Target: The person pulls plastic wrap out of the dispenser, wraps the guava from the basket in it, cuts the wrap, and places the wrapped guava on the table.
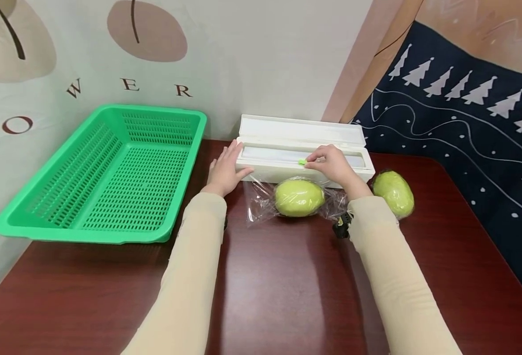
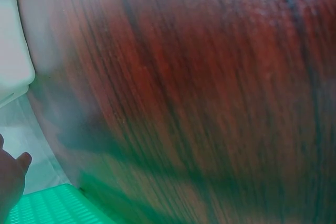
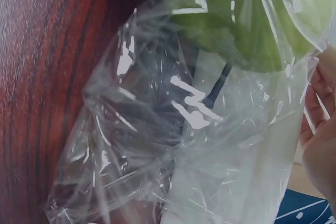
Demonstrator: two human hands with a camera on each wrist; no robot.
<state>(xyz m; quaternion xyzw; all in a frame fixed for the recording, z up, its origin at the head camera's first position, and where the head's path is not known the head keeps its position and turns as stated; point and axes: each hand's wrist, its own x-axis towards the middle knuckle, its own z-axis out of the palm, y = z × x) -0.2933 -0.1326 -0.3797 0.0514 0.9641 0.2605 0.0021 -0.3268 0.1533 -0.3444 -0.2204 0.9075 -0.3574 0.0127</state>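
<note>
A long white cling film dispenser box lies at the back of the table, its lid raised. My left hand rests on the box's left end with fingers extended. The small green slide cutter on the front rail is pinched between the thumb and fingers of my right hand. Just in front of the box sits a yellow-green oval fruit, with clear cling film over it and spread to both sides. In the right wrist view, the crumpled film covers the fruit.
To the left stands a green plastic basket with slotted walls. A second film-wrapped green fruit lies beyond my right forearm. Printed cloth hangs behind the dark red table, and a navy cloth hangs along its right side.
</note>
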